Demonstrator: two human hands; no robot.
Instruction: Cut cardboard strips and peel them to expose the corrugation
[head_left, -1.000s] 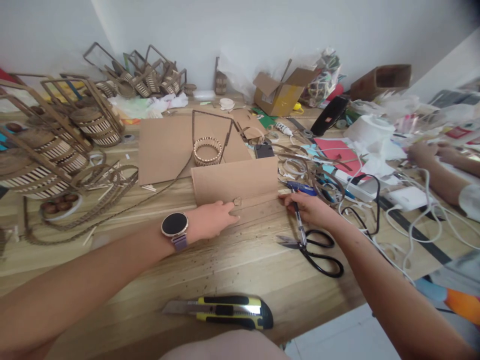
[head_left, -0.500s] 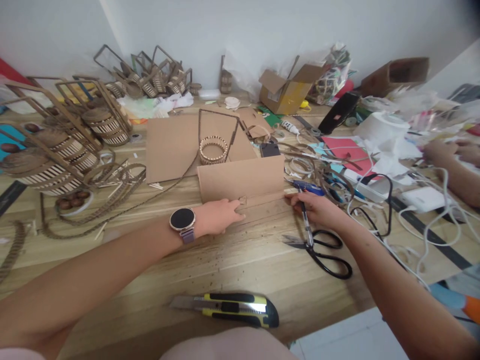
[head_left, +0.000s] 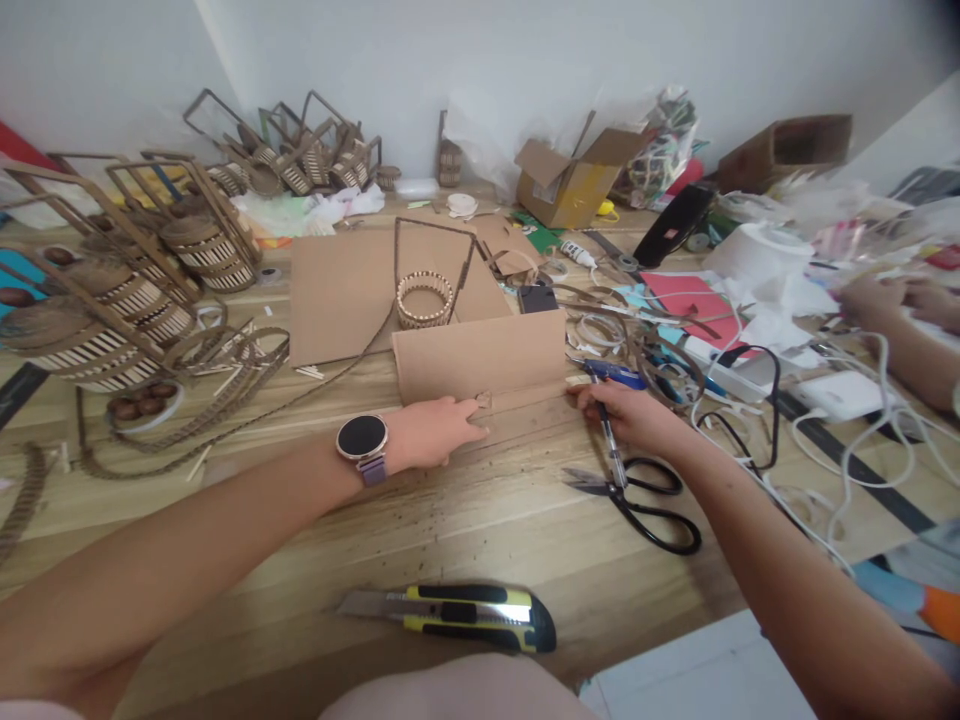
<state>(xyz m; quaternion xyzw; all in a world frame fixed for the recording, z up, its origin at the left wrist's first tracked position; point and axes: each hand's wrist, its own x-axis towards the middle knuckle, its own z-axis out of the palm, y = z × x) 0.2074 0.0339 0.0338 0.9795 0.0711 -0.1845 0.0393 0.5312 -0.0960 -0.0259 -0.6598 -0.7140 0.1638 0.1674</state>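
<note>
My left hand point(head_left: 439, 432), with a watch on the wrist, lies with fingers stretched out on a creased piece of brown cardboard point(head_left: 480, 355). Its far flap is raised, and a thin dark line runs along the near strip. At the right edge of the cardboard, my right hand point(head_left: 626, 412) has its fingers closed, with a pen point(head_left: 611, 445) between them; its fingertips touch or nearly touch that edge. Beneath the pen's lower end lie black-handled scissors point(head_left: 630, 505). Nearer to me rests a yellow and black utility knife point(head_left: 472, 615), blade out.
Behind the flap, a small slatted basket with a tall handle point(head_left: 424, 300) stands on flat cardboard point(head_left: 337, 290). More baskets point(head_left: 210, 250) crowd the left. Cables point(head_left: 847, 440), strips and a blue tool point(head_left: 619, 374) clutter the right. Another person's hands point(head_left: 885, 300) show far right.
The view has shifted very slightly. Both hands and the cardboard otherwise keep their places.
</note>
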